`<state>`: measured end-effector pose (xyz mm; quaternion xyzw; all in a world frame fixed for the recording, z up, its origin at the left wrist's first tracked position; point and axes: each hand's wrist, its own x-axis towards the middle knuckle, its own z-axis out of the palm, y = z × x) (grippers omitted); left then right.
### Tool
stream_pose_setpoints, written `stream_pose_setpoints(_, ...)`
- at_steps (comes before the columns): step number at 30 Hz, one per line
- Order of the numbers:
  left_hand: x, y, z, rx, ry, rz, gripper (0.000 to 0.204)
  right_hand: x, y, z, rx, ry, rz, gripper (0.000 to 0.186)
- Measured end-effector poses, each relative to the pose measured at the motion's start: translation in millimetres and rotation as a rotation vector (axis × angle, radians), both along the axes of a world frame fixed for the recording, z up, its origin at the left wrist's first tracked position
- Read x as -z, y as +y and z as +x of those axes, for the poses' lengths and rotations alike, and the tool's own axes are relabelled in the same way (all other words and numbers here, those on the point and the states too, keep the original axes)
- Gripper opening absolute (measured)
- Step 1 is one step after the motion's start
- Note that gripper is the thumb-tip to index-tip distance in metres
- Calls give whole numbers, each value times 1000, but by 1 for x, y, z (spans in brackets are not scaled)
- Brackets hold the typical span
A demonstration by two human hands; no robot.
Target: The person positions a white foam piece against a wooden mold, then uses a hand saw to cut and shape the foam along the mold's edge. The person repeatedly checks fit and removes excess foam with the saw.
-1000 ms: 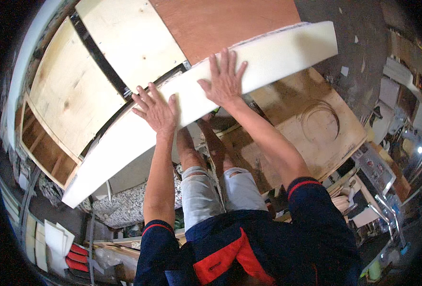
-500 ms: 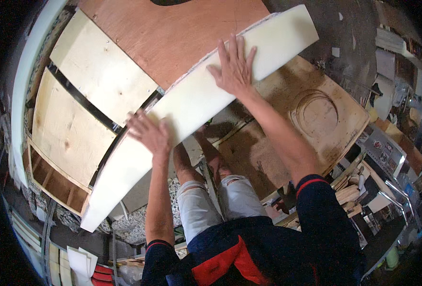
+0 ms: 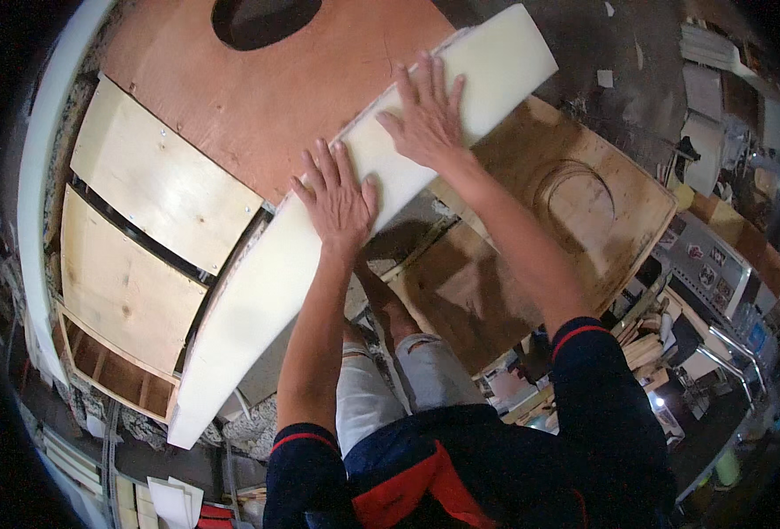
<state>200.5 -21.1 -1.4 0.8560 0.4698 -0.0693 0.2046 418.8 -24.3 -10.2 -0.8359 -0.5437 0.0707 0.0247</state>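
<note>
A long, tapering pale foam strip [image 3: 240, 322] runs diagonally along the near edge of a curved wooden assembly. My left hand [image 3: 337, 203] lies open on the strip, fingers spread toward its far edge. My right hand [image 3: 427, 119] is also open, spread on the strip farther up and to the right. Beyond the strip is a reddish plywood panel [image 3: 187, 106] with a dark oval opening at the top. Two pale plywood panels [image 3: 161, 185], parted by a dark curved gap, sit at the left, above an open wooden framework [image 3: 108, 357] at the lower left.
A stained wooden board [image 3: 637, 216] with circular grooves lies right of my legs. A long pale curved strip [image 3: 36, 220] borders the assembly's left side. Sheets, wood scraps, a metal panel [image 3: 703, 273] and tubular metal legs [image 3: 742, 353] crowd the right. White sheets [image 3: 174, 502] lie at bottom left.
My left hand has moved rightward and up along the strip, closer to my right hand. The assembly sits differently in view, with more of the reddish panel and its oval opening showing.
</note>
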Motion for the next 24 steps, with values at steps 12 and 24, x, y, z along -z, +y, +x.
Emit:
stream_pose_setpoints(12,7,-8,-2,5,8,39,75,15,-2,81,79,-137,38,87)
stream_pose_setpoints(24,17,-10,-2,-13,-124,28,77,4,-4,67,136,-136,121,92)
